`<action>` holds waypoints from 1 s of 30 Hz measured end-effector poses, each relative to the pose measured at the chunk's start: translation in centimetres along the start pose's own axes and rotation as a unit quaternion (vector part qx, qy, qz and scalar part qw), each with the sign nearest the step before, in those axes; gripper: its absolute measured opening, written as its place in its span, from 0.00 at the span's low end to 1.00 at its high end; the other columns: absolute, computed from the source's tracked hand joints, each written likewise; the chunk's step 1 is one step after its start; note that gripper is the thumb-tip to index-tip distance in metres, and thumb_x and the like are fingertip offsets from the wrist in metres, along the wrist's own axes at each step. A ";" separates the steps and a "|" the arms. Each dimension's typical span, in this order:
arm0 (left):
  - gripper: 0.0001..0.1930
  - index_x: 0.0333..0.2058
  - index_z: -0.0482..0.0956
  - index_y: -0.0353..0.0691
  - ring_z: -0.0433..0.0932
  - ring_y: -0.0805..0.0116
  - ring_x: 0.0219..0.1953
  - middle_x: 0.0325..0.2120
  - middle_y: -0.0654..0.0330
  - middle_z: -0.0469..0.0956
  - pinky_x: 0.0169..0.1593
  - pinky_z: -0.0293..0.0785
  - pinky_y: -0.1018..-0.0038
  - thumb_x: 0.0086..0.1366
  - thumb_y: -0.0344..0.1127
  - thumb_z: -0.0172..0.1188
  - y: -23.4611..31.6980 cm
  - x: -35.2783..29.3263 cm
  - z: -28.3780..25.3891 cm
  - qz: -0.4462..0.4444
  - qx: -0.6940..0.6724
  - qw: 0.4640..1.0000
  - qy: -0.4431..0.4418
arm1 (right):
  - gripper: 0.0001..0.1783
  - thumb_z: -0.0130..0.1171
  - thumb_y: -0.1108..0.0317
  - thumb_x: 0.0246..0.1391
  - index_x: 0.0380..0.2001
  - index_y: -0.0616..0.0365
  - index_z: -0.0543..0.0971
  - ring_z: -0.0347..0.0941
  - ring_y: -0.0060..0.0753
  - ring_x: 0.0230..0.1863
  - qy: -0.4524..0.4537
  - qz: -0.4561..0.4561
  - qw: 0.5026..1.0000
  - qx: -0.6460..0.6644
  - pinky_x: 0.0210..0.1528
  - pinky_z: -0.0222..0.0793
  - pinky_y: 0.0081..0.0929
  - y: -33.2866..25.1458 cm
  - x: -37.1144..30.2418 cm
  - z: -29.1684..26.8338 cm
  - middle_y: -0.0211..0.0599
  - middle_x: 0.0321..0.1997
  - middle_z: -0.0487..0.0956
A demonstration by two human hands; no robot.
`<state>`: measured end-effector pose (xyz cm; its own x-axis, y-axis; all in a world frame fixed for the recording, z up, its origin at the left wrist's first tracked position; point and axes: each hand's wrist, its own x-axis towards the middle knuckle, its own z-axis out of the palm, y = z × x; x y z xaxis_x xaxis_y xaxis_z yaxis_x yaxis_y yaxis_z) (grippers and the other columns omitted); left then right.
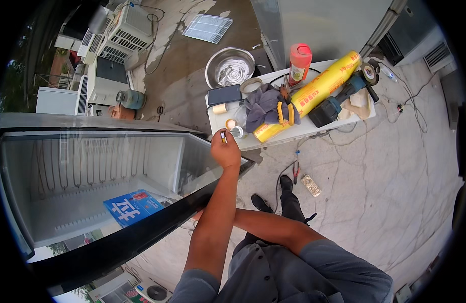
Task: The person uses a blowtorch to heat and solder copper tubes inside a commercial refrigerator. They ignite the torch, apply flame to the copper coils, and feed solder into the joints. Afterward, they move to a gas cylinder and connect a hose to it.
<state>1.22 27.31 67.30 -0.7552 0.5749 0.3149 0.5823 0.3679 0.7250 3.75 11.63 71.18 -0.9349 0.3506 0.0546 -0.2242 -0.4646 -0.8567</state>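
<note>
My left hand (226, 151) is closed around a small stick-like thing (223, 137) with yellow and white on it; its exact kind is too small to tell. A thin dark tip seems to reach from it toward a small open white jar (236, 132) at the table's near left corner. An orange-rimmed cup or lid (231, 123) sits just behind the jar. Crossing beneath my left forearm, my right arm reaches to the black frame (142, 242) of a glass-fronted fridge door. Little of my right hand (198, 215) shows beside that frame, and its fingers are hidden.
The white table (253, 143) carries a yellow film roll (326, 86), an angle grinder (344, 96), a grey cloth (263, 108), a phone (224, 95) and a red-capped bottle (299, 64). A steel basin (230, 68) stands behind it. Pliers (295, 172) and cables lie on the floor.
</note>
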 end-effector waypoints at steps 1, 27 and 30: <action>0.06 0.35 0.82 0.33 0.80 0.64 0.29 0.27 0.53 0.82 0.38 0.76 0.67 0.66 0.30 0.64 -0.1 0.0 -0.1 0.012 0.000 1.000 -0.001 | 0.11 0.55 0.61 0.65 0.38 0.54 0.67 0.62 0.34 0.41 -0.001 0.002 1.000 0.004 0.43 0.62 0.31 0.2 0.0 0.0 0.31 0.39 0.64; 0.06 0.38 0.85 0.37 0.82 0.51 0.31 0.30 0.49 0.83 0.38 0.76 0.63 0.64 0.31 0.65 0.4 -0.5 -1.1 -0.012 0.016 0.999 -0.026 | 0.15 0.55 0.62 0.65 0.31 0.53 0.60 0.54 0.28 0.34 -0.007 0.054 0.993 0.102 0.36 0.57 0.29 7.1 -0.2 1.0 0.25 0.32 0.55; 0.06 0.38 0.85 0.37 0.82 0.50 0.31 0.30 0.48 0.83 0.37 0.76 0.63 0.64 0.31 0.65 0.5 -0.5 -1.2 -0.005 0.014 1.000 -0.018 | 0.16 0.55 0.62 0.65 0.31 0.52 0.60 0.54 0.27 0.33 -0.006 0.058 0.992 0.108 0.35 0.57 0.29 7.5 -0.3 1.1 0.24 0.31 0.54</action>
<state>1.55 26.38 68.26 -0.7495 0.5972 0.2856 0.5839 0.3931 0.7103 2.05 7.16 65.26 -0.9610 0.2750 -0.0301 -0.1673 -0.6644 -0.7284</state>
